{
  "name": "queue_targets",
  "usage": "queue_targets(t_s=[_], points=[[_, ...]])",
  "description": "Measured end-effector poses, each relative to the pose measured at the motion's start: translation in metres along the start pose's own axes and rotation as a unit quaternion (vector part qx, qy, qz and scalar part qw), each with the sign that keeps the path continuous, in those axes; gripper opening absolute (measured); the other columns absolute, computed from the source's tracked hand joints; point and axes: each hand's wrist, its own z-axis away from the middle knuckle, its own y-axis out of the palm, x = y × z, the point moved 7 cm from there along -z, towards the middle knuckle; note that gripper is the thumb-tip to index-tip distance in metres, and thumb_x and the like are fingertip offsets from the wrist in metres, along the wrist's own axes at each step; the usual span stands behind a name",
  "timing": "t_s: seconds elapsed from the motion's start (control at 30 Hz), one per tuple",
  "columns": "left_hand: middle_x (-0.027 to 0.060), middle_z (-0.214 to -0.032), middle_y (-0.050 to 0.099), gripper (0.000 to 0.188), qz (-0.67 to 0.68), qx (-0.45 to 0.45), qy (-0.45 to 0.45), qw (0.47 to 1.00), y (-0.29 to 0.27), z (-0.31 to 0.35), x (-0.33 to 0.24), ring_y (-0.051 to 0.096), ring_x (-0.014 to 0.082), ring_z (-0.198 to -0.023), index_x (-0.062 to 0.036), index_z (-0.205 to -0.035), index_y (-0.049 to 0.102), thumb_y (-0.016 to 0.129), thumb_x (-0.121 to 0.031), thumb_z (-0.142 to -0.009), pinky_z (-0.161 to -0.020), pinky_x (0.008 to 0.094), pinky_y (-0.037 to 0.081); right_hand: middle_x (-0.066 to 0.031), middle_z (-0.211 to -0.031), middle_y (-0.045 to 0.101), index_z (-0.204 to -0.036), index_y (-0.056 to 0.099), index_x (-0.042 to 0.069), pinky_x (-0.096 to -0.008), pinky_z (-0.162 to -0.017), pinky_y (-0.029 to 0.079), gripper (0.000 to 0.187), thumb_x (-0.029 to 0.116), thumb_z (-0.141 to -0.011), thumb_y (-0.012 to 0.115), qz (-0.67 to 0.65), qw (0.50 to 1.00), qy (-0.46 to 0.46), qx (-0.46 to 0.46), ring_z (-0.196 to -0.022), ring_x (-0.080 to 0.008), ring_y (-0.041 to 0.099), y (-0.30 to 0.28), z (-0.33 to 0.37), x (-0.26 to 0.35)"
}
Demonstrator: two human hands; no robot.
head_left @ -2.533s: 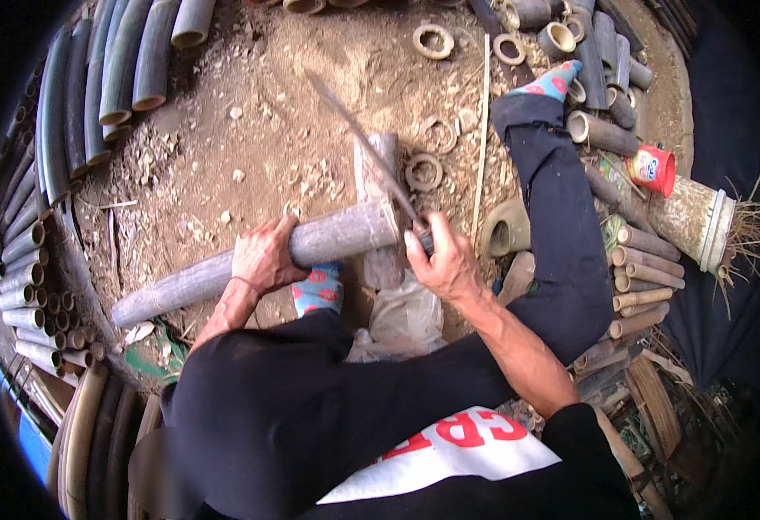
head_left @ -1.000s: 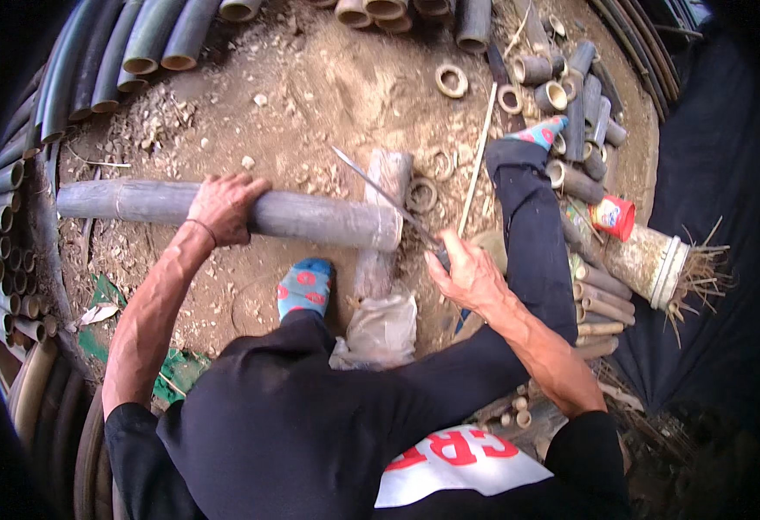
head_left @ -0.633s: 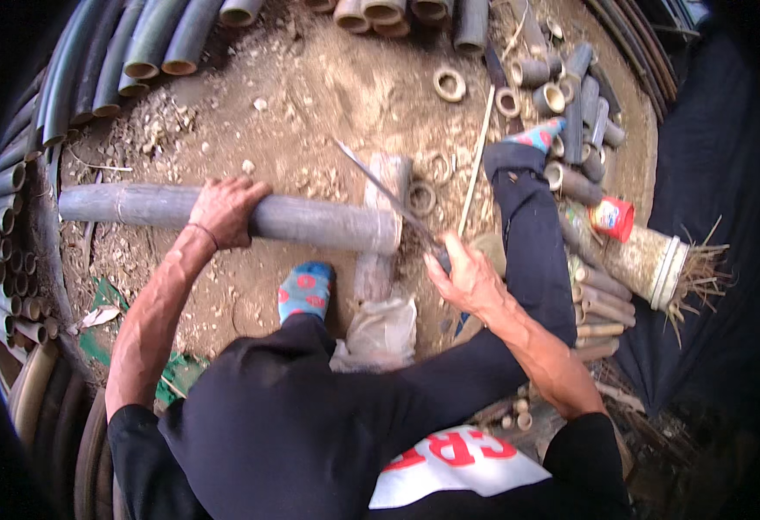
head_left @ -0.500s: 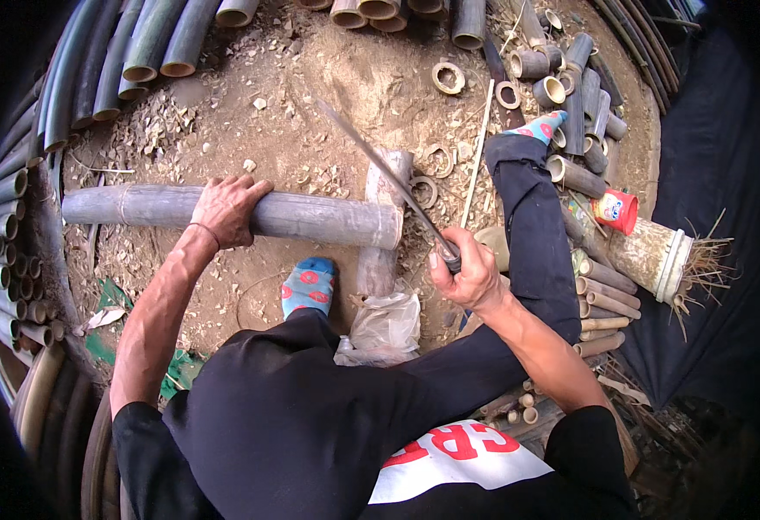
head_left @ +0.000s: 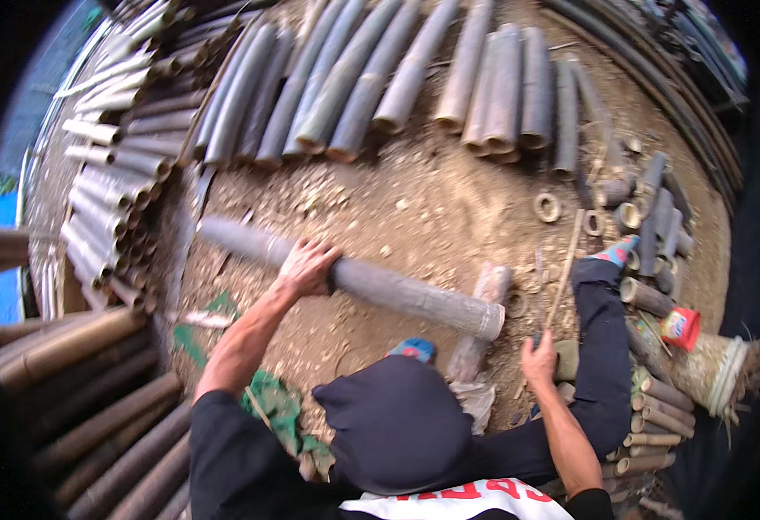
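A thick grey bamboo pole (head_left: pixel 397 290) lies slantwise in front of me, its right end resting on a short log (head_left: pixel 484 303). My left hand (head_left: pixel 309 267) is closed over the middle of the pole from above. To the right of the pole's cut end, and apart from it, my right hand (head_left: pixel 538 362) is wrapped round the dark handle of a long-bladed knife (head_left: pixel 538 338). The blade is blurred and barely shows against the ground. A pale split bamboo strip (head_left: pixel 568 260) lies just beyond this hand.
Long bamboo poles (head_left: pixel 345 87) line the far side, with stacked bamboo (head_left: pixel 111 208) at the left. Short bamboo pieces (head_left: pixel 657 225), a red container (head_left: pixel 681 328) and a fibrous-ended stump (head_left: pixel 709 373) are on the right. Wood chips litter the ground. A plastic bag (head_left: pixel 475 403) lies near my foot.
My view has swung up and left. The pole now slants down to the right. My right hand has moved with the knife away from the pole's end; the blade no longer crosses above the log.
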Motion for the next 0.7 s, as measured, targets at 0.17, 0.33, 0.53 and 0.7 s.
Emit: queue_targets(t_s=[0.17,0.33,0.53,0.7], points=[[0.0217,-0.116,0.066,0.088,0.172,0.128,-0.089,0.973,-0.071,0.014,-0.041,0.065,0.0375,-0.108,-0.0077,-0.134,0.053,0.081,-0.049,-0.061,-0.093,0.0453,0.053,-0.0306,-0.141,0.034,-0.151,0.019,-0.009,-0.0513,-0.107,0.034,0.084,0.022,-0.088,0.066,0.123,0.986,0.007,0.112,-0.128,-0.0472,0.037,0.036,0.007,0.027],[0.0234,-0.127,0.061,0.099,0.427,-0.023,-0.154,0.891,-0.1,-0.042,-0.057,0.058,0.0314,-0.121,0.0014,-0.14,0.046,0.078,-0.061,-0.07,-0.102,0.0399,0.044,-0.0307,-0.141,0.043,-0.147,0.03,-0.005,-0.0516,-0.111,0.039,0.099,0.055,-0.081,0.075,-0.088,0.962,-0.178,0.188,-0.133,-0.0406,0.043,0.049,0.019,0.159],[0.0146,-0.12,0.063,0.073,0.549,-0.248,-0.182,0.777,-0.158,-0.152,-0.041,0.058,0.0195,-0.111,0.0043,-0.132,0.052,0.061,-0.057,-0.093,-0.098,0.0334,0.044,-0.0304,-0.142,0.044,-0.151,0.02,-0.004,-0.0464,-0.111,0.038,0.118,0.056,-0.072,0.082,-0.361,0.901,-0.084,0.225,-0.132,-0.0396,0.047,0.098,0.034,0.262],[0.016,-0.127,0.061,0.064,0.624,-0.267,-0.192,0.709,-0.119,-0.193,-0.008,0.057,0.0206,-0.115,0.0038,-0.133,0.054,0.054,-0.051,-0.1,-0.099,0.0341,0.044,-0.0218,-0.131,0.055,-0.149,0.026,-0.002,-0.0388,-0.104,0.045,0.105,0.037,-0.071,0.085,-0.422,0.886,-0.037,0.188,-0.121,-0.0312,0.056,0.062,-0.013,0.279]])
